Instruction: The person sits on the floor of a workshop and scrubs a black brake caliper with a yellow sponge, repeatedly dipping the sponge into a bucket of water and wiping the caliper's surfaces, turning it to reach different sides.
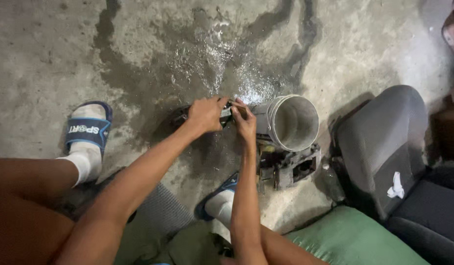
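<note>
A: Item one, the hands?

B: Left hand [206,114], fingers curled down over the dark end of a metal assembly [266,128] on the floor. Right hand [244,121], just beside it, fingers pinched on the same part. Fingertips of both meet at a small dark piece between them; what that piece is, I cannot tell.

A: The assembly itself?

B: Grey metal cylinder [292,122], open mouth tilted up, directly right of the right hand. Below it, a blocky dark casting [290,168], touching the cylinder.

A: Surroundings?

B: Concrete floor [40,49], with a wet patch [212,59] just beyond the hands. Blue slide sandal with white sock [87,135], well left of the left hand. Second sandalled foot [221,201] beneath the right forearm. Grey car seat [384,142] to the far right of the cylinder. Green cushion [354,240] near the right elbow.
</note>
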`<state>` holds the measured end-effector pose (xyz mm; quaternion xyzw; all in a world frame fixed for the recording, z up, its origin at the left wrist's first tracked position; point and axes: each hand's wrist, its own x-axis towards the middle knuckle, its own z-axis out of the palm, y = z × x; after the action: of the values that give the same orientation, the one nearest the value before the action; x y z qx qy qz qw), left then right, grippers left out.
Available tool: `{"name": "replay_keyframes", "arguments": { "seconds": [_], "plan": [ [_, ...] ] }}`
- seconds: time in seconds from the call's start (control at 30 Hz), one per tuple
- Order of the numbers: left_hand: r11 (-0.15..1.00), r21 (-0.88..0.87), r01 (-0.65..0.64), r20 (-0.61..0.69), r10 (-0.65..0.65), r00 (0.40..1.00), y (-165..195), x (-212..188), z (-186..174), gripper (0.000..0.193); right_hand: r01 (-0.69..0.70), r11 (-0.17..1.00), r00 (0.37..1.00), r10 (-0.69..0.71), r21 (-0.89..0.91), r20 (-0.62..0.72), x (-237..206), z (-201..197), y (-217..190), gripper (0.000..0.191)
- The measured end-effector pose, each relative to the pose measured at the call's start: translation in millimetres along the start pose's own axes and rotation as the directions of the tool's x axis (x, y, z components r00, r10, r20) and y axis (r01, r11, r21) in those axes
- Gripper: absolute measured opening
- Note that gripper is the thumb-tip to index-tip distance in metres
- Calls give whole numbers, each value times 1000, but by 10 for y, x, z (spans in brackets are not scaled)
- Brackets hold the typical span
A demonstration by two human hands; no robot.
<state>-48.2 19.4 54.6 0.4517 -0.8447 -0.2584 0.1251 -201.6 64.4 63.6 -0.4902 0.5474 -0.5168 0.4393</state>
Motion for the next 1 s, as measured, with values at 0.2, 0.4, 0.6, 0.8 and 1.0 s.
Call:
{"name": "replay_keyframes", "arguments": {
  "seconds": [0.2,0.4,0.6,0.8,1.0],
  "plan": [
    [999,-23,27,1,-27,1000,-42,-37,52,61,-235,969,924,247,75,-293,-51,129,27,35],
    [998,37,56,3,-57,998,4,38,18,84,-159,981,935,185,107,-302,79,184,19,34],
    [996,-54,76,106,-70,992,-88,98,-117,83,-471,866,838,498,168,-221,121,178,-133,34],
    [997,-22,72,40,-71,997,-47,2,-75,82,-125,990,964,106,-66,-244,131,203,-74,30],
    [999,-15,46,35,-46,998,-7,-115,-105,79,-201,844,954,54,-498,-295,71,2,82,32]
  ]
}}
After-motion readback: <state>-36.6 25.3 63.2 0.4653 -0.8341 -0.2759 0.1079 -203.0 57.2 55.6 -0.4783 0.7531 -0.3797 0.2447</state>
